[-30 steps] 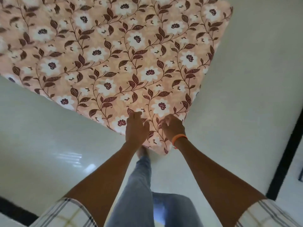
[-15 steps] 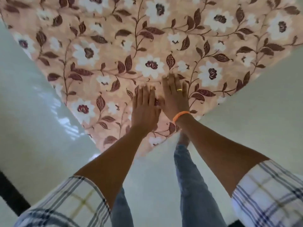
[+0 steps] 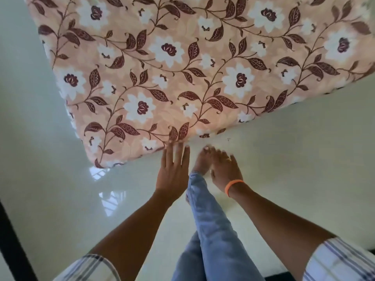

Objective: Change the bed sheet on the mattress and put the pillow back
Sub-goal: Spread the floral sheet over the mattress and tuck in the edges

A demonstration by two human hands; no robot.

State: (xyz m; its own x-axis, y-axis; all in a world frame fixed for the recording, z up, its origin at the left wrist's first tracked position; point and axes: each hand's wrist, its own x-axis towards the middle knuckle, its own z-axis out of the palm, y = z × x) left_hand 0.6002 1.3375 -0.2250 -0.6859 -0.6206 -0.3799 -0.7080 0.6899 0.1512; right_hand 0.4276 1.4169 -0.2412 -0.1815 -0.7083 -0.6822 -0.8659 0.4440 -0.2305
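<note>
Change: both hands lay flat on the sheet half a second ago; now they have slid back to the mattress's near edge, the right one clear of it.
Floor [image 3: 304, 159]: pale and glossy, carrying the mattress directly; a dark strip runs along its left side.
Mattress [image 3: 113, 162]: low on the floor, filling the upper part of the view, one corner towards the lower left.
Bed sheet [image 3: 182, 67]: peach with white flowers and maroon leaves, spread smooth over the whole visible top and wrapped over the near edge and corner; no loose folds show.
Leg [image 3: 213, 230]: in blue jeans, its bare foot [image 3: 203, 161] on the floor just beside the mattress's near edge, between the two hands.
Left hand [image 3: 173, 175]: fingers straight and together, tips touching the sheet at the near edge; holds nothing.
Right hand [image 3: 225, 171]: blurred, fingers loosely spread over the floor near the edge, apart from the sheet, holding nothing; a ring shows.
Wristband [image 3: 233, 186]: orange, on the right wrist.
Progress: the sheet looks laid and this corner seems finished. Other corners cannot be checked. No pillow is in view, so putting it back looks still to do.
</note>
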